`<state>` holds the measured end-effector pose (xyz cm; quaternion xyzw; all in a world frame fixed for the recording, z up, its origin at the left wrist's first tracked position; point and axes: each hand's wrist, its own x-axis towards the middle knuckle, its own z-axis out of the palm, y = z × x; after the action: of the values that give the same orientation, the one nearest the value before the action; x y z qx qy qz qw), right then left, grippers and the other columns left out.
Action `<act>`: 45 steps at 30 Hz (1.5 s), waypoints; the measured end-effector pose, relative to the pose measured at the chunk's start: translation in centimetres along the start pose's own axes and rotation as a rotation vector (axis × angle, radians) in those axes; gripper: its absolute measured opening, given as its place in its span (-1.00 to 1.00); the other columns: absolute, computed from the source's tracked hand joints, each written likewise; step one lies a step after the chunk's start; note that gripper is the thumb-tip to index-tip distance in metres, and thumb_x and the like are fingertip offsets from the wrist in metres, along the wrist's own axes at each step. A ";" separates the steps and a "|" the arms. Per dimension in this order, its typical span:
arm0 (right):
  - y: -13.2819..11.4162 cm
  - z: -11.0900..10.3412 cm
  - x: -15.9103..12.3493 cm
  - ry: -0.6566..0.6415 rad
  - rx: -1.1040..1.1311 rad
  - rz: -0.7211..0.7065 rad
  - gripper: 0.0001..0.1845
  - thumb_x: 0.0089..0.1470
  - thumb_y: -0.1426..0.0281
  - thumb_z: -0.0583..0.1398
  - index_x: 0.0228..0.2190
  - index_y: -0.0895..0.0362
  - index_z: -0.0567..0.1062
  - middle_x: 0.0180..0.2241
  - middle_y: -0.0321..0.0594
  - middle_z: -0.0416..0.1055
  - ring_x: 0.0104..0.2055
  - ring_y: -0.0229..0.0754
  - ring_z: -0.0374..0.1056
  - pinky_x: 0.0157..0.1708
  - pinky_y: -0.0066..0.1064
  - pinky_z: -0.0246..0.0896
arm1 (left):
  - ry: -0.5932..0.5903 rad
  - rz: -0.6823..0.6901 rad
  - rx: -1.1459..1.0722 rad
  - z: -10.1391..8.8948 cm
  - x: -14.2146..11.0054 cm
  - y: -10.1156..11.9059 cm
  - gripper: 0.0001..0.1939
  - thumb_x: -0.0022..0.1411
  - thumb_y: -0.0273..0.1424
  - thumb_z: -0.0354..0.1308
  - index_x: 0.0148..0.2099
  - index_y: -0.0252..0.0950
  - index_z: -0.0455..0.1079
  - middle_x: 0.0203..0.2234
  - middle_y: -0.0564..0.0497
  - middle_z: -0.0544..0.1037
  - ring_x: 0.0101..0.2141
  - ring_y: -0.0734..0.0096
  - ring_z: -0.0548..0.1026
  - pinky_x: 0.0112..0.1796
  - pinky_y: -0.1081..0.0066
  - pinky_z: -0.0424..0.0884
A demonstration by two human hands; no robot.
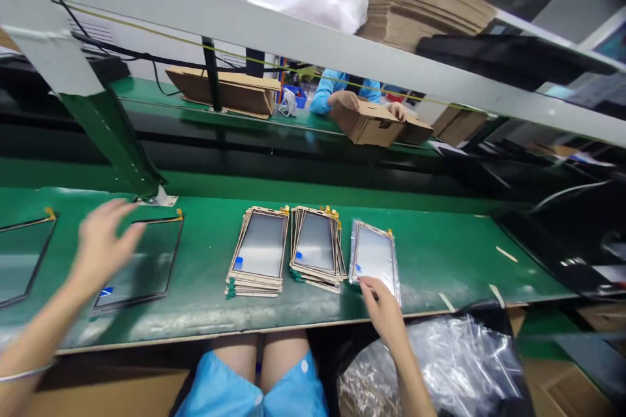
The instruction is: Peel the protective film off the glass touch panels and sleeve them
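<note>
My left hand (105, 241), slightly blurred, is open with thumb and fingers apart. It hovers over a clear, dark-edged touch panel (147, 267) with a blue tab, and holds nothing. My right hand (384, 313) pinches the lower edge of a white-bordered touch panel in a clear plastic bag (376, 254), which lies on the green bench. Left of that panel are two stacks of similar touch panels, a middle stack (315, 241) and a left stack (261, 244), with blue tabs and gold connectors. Another dark-edged panel (24, 260) lies at the far left.
A green post (115, 137) rises from the bench (440, 247) behind my left hand. Clear plastic bags (460, 358) lie beside my right forearm. Across the bench, a co-worker's hands hold a cardboard box (366, 124). A white beam (293, 32) crosses overhead.
</note>
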<state>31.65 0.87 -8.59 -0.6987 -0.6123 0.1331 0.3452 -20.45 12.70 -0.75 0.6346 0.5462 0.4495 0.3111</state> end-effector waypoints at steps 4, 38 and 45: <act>-1.4 2.6 2.0 0.002 0.003 -0.068 -0.62 0.14 0.19 0.01 -0.30 0.16 0.51 -0.16 -0.01 0.47 -0.07 -0.01 0.33 0.00 -0.10 0.21 | -0.149 0.237 0.061 15.5 0.0 4.2 -0.76 0.06 -0.30 0.18 -0.18 -0.17 0.49 0.05 -0.07 0.41 0.19 0.02 0.15 0.22 0.05 -0.12; 10.6 -2.9 8.5 0.398 0.184 0.351 -0.68 0.13 0.18 0.17 -0.48 0.19 0.41 -0.41 -0.29 0.40 -0.33 -0.25 0.34 -0.23 -0.29 0.27 | -0.582 -0.174 0.077 43.6 1.7 13.5 -0.61 0.27 -0.32 0.11 0.12 -0.29 0.27 0.11 -0.14 0.29 0.05 0.12 0.33 0.02 0.00 0.29; 6.3 -4.3 9.3 0.395 0.372 0.236 -0.55 -0.07 -0.04 0.14 -0.60 0.10 0.28 -0.60 -0.25 0.37 -0.54 -0.19 0.30 -0.54 -0.39 0.19 | -0.571 -0.172 -0.163 43.0 1.4 14.2 -0.46 0.20 -0.38 0.17 0.21 -0.31 0.18 0.29 -0.19 0.00 0.28 -0.04 -0.15 0.20 -0.11 -0.20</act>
<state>41.10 8.22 -7.30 -0.7021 -0.4129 0.1436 0.5620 24.60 15.19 -5.11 0.6598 0.4506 0.2671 0.5388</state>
